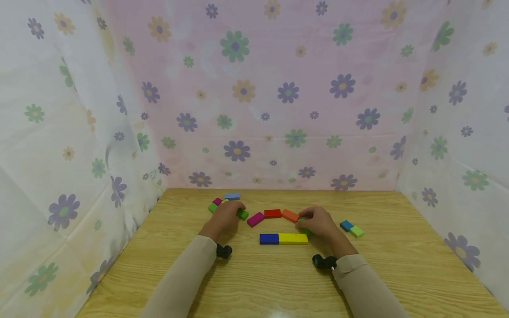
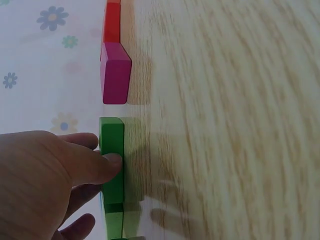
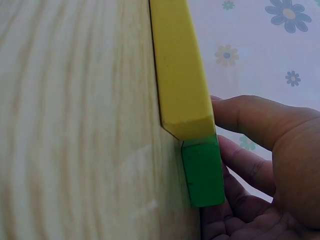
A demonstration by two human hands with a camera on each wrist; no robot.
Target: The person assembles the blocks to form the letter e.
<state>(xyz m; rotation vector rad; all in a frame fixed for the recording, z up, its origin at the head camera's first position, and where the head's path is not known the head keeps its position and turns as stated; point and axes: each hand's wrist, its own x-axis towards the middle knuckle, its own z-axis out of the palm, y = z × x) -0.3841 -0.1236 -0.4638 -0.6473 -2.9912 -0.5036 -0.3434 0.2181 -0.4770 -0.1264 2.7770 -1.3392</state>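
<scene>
In the head view my left hand [image 1: 227, 215] is at the left group of blocks. Its thumb and fingers pinch a long green block [image 2: 113, 135], which lies on the table beside a magenta block [image 1: 256, 219]. Farther right, my right hand [image 1: 318, 222] holds another green block [image 3: 204, 172] between thumb and fingers, partly hidden by them. This block sits by the lower end of an orange block [image 1: 290, 215]. A red block [image 1: 272, 213] lies between the magenta and orange ones, the three forming an arch.
Below the arch, a dark blue block [image 1: 269, 239] and a yellow block [image 1: 293, 239] lie end to end. At right are a blue block [image 1: 347, 225] and a lime block [image 1: 357, 231]. A light blue block [image 1: 232, 196] lies behind my left hand. Floral cloth [image 1: 262, 132] surrounds the table [image 1: 254, 282].
</scene>
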